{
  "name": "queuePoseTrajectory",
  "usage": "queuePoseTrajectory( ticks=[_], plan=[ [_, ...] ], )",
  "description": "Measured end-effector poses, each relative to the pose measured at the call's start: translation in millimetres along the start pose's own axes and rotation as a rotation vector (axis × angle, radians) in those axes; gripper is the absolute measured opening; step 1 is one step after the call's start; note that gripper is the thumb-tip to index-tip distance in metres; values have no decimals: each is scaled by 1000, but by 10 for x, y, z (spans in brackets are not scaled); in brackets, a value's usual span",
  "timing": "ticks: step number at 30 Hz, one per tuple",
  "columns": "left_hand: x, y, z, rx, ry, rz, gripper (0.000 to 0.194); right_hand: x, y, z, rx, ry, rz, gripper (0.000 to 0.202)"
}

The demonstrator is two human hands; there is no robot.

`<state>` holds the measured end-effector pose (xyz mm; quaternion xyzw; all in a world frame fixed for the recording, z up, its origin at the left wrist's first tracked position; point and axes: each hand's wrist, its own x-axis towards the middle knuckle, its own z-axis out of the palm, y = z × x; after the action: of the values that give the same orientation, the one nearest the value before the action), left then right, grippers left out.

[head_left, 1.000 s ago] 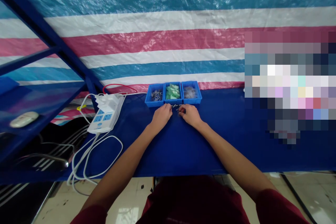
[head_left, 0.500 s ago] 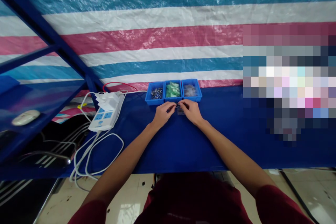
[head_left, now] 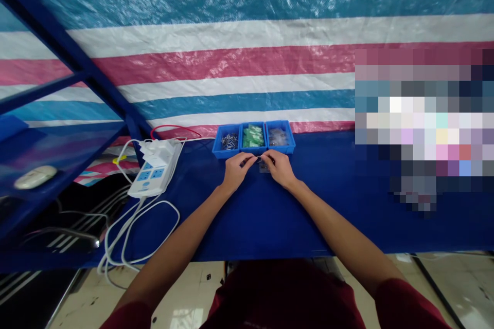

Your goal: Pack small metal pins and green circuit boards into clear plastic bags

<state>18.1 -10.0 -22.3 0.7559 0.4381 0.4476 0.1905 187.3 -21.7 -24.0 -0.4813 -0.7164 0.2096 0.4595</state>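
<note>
My left hand (head_left: 236, 170) and my right hand (head_left: 280, 169) meet fingertip to fingertip just in front of three small blue bins. Both are closed in a pinch. Between the fingertips is a thin, tiny piece (head_left: 259, 157), too small to name. A small clear plastic packet (head_left: 264, 166) shows under the right fingers, its contents unclear. In the left bin (head_left: 227, 154) lie loose metal screws (head_left: 230, 141). Green packets (head_left: 253, 136) fill the middle bin, and clear plastic bags (head_left: 278, 137) lie in the right one.
A white power strip (head_left: 151, 179) with plugged-in adapters and looped white cables (head_left: 141, 259) sits on the blue table (head_left: 262, 226) at left. Further left, a white computer mouse (head_left: 35, 177) rests on a blue shelf. Striped sheeting (head_left: 239, 64) hangs behind. A blurred-out patch covers the right side.
My fingertips have shifted slightly toward me from the bins, still pinching together. The whole view has tilted a little, so the background sits lower.
</note>
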Motion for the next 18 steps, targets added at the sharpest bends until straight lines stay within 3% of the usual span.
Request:
queuePoseTrajectory(
  ticks=[7, 13, 18],
  plan=[
    [9, -37, -4, -11, -44, 46, 34, -13, 8, 10, -16, -20, -41, 31],
    [22, -33, 7, -326, -152, -136, 40, -20, -53, -22, 59, -72, -26, 37],
    [16, -1, -2, -384, -136, -188, 43, -22, -81, -26, 109, -87, -26, 48]
  ],
)
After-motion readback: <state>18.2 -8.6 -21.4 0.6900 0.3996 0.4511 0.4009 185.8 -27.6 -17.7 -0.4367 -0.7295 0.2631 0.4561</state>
